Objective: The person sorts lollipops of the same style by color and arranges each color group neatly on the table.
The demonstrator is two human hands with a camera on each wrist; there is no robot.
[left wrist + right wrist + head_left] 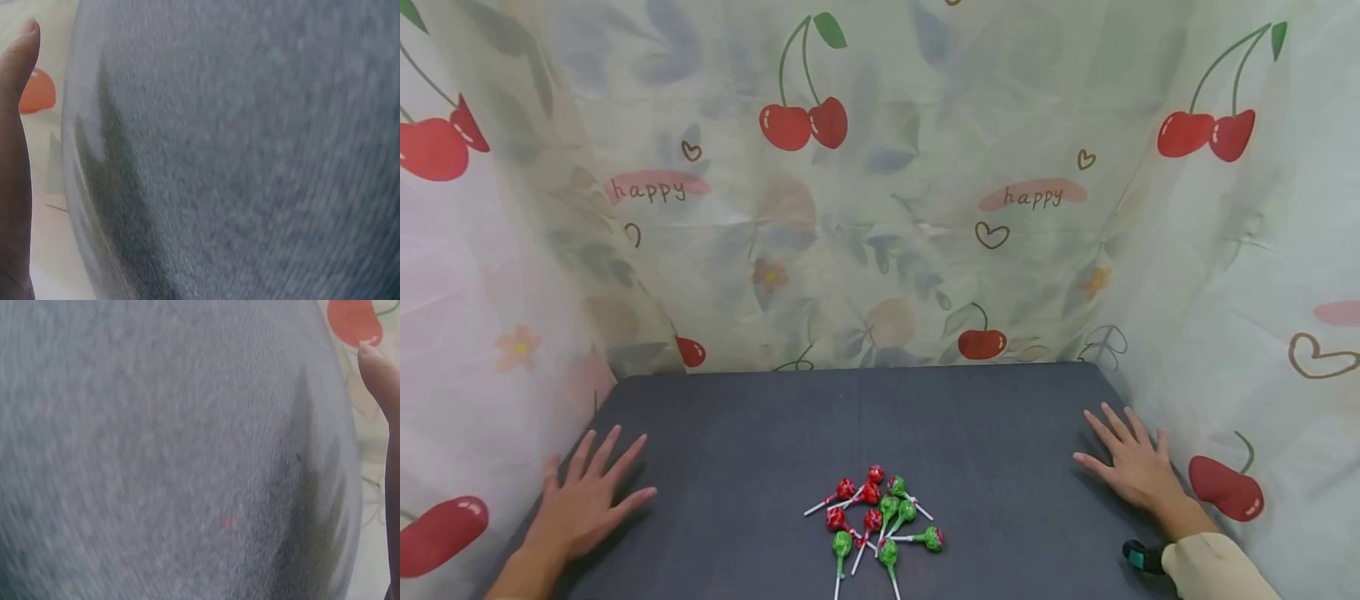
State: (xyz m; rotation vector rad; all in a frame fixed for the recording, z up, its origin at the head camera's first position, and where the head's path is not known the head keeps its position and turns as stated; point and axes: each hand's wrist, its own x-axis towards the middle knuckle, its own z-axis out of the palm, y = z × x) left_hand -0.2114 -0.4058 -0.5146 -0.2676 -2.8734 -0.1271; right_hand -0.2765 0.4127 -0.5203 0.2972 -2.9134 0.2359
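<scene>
Several lollipops lie in a loose cluster at the front middle of the dark grey table in the head view. Some have red wrappers, such as the red lollipop (pixel 836 520) on the left of the cluster; others are green, like the green lollipop (pixel 933 539) on the right. Their white sticks point various ways, and some cross. Far from them, at the table's left side, the left hand (pixel 576 508) spreads its straight fingers and holds nothing. At the right side the right hand (pixel 1138 471) is likewise spread, holding nothing. Each wrist view shows a thumb and a shadow on the table.
The dark grey table (pixel 737 433) is bordered at the back and both sides by a printed curtain (pixel 880 192) with cherries, hearts and the word "happy". A black band with a teal part (pixel 1142 557) is at the right wrist, beside a pale sleeve (pixel 1213 567).
</scene>
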